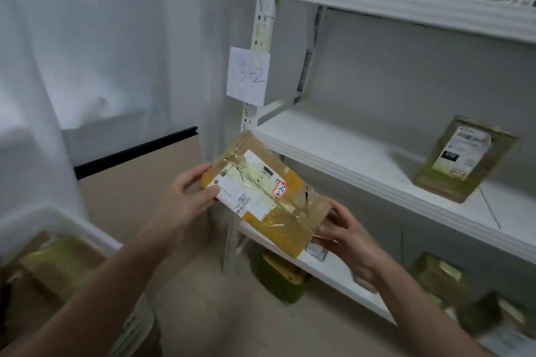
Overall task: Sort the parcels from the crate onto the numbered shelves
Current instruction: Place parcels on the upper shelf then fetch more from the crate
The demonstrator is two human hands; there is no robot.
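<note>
The left hand (185, 197) grips the parcel (261, 191) at its near-left end, with the thumb flat on the white label and the fingers curled over the far edge. The right hand (345, 232) clasps the opposite, taped end from the side and beneath. The parcel hangs tilted in the air just in front of the shelf (333, 151), at its front-left corner beside the post (262, 23). A red-edged sticker (280, 190) on it reads 3-2-2, and a sign (249, 75) on the post reads 3-2. The shelf board lies open at left and middle, while one box (461, 159) stands well to the right. Both forearms reach up from below, with the crate (87, 230) low on the left.
</note>
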